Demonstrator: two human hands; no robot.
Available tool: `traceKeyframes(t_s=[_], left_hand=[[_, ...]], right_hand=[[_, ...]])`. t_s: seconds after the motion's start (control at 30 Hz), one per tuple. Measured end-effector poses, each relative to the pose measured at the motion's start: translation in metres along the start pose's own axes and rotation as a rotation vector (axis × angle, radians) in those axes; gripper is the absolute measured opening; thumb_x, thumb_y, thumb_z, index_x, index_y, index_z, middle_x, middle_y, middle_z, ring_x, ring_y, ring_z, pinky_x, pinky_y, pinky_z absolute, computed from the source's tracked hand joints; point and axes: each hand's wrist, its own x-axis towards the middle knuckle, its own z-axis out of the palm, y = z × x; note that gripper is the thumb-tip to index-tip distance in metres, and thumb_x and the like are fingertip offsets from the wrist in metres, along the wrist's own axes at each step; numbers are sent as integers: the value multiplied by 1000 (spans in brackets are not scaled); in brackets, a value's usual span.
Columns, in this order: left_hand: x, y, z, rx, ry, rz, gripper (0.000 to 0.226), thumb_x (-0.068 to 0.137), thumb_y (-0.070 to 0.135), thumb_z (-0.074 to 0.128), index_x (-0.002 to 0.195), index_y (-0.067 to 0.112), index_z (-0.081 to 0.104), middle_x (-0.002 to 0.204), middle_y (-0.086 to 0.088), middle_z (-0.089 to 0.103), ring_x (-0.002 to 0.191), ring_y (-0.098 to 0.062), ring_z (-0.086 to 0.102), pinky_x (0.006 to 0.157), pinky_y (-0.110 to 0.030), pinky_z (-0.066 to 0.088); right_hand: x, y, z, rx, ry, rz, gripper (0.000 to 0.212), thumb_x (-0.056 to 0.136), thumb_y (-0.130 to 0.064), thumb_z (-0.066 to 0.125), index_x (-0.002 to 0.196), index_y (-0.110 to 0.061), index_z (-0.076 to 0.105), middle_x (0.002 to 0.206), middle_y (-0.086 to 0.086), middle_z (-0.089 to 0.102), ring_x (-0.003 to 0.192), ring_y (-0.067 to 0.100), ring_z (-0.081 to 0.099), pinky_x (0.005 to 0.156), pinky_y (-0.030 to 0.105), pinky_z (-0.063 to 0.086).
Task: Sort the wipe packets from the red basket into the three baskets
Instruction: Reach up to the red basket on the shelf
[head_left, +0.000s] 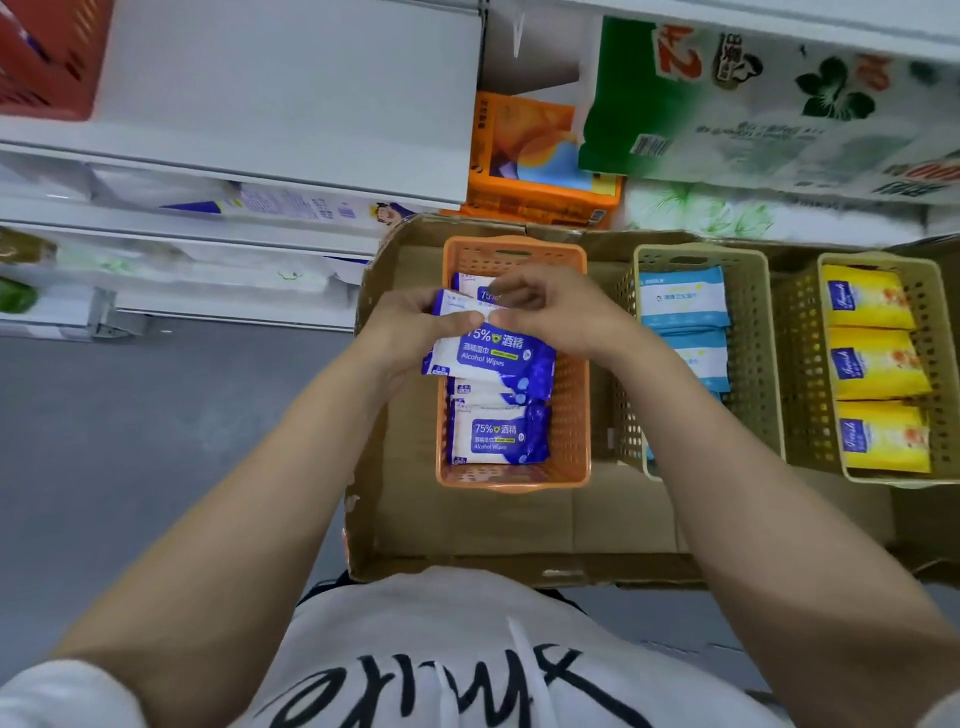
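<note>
Nearest, a white shirt with black lettering (415, 670), two bare forearms reaching forward from it. Beyond that, a shallow brown cardboard tray (467, 525) on the grey floor (156, 426), holding three perforated plastic baskets side by side. Over the orange perforated basket (571, 415), both hands meeting on a blue-and-white alcohol wipe packet (488, 353): left hand (410, 327) curled round its left edge with the thumb across the top, right hand (556, 317) pinching the upper edge with curled fingers. Held tilted above the basket, a second similar packet seemingly behind it in the same grip. Below it in the orange basket, more blue-and-white packets (496, 434) lying flat. To the right, a beige perforated basket (753, 364) with light-blue wipe packets (680, 299) stacked inside. Further right, another beige basket (935, 364) with three yellow wipe packets (872, 364) in a row. Farthest, white shelving (285, 130) with packaged goods, a red plastic basket (47, 57) on the top left shelf.
</note>
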Motion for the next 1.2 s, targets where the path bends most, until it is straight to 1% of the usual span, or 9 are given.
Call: traceKeyframes(t_s=[0.1, 0.17, 0.27, 0.37, 0.5, 0.63, 0.87, 1.0, 1.2], left_hand=[[11, -6, 10, -35, 68, 9, 32, 84, 22, 76, 113, 15, 65, 105, -3, 73, 83, -13, 74, 62, -24, 57], [16, -14, 16, -38, 174, 22, 38, 86, 25, 75, 120, 16, 60, 107, 2, 69, 86, -9, 71, 65, -23, 55], [20, -22, 25, 41, 308, 52, 46, 88, 29, 73, 127, 23, 51, 103, 7, 64, 90, -9, 68, 72, -29, 57], [25, -30, 25, 65, 410, 37, 49, 89, 29, 72, 132, 24, 49, 117, 0, 61, 98, -15, 66, 73, -30, 58], [21, -50, 14, 3, 306, -45, 42, 90, 26, 71, 129, 22, 56, 112, -1, 66, 96, -14, 68, 63, -25, 54], [11, -68, 12, -73, 243, -50, 40, 92, 23, 69, 130, 24, 57, 105, -3, 69, 92, -13, 71, 54, -18, 52], [13, -73, 9, -118, 205, -37, 39, 91, 23, 68, 129, 27, 58, 107, -6, 70, 100, -18, 71, 72, -31, 57], [12, -77, 10, -123, 214, -41, 40, 91, 24, 68, 130, 28, 57, 109, -7, 68, 101, -19, 70, 76, -35, 58], [13, -76, 14, -92, 248, -41, 42, 92, 24, 67, 133, 29, 56, 109, -4, 68, 100, -17, 70, 76, -36, 60]], right_hand=[[5, 10, -8, -18, -25, 65, 20, 88, -24, 73, 106, -19, 68, 101, -2, 71, 95, 15, 70, 79, 31, 58], [5, 24, -10, -128, 9, 120, 21, 87, -24, 75, 106, -16, 70, 102, 0, 72, 95, 15, 69, 85, 33, 57], [3, 44, 3, -283, -69, 144, 24, 86, -25, 75, 109, -18, 72, 101, -2, 70, 94, 13, 66, 84, 30, 55], [4, 60, 28, -376, -182, 134, 23, 87, -27, 74, 110, -20, 72, 104, -4, 70, 95, 12, 65, 80, 26, 52], [7, 77, 56, -400, -193, 135, 26, 87, -26, 75, 111, -19, 72, 109, -3, 70, 95, 12, 63, 86, 29, 53], [5, 90, 74, -405, -149, 129, 29, 88, -29, 73, 115, -19, 69, 120, -1, 68, 109, 16, 63, 91, 35, 56], [4, 97, 80, -534, -110, 69, 43, 86, -33, 75, 126, -24, 63, 131, -2, 61, 118, 15, 57, 91, 35, 55], [4, 98, 89, -659, -71, 29, 48, 84, -35, 75, 128, -27, 59, 130, 1, 58, 120, 19, 54, 92, 37, 53], [2, 103, 100, -823, 9, -17, 47, 85, -37, 73, 125, -19, 55, 126, 4, 59, 119, 22, 52, 89, 38, 53]])
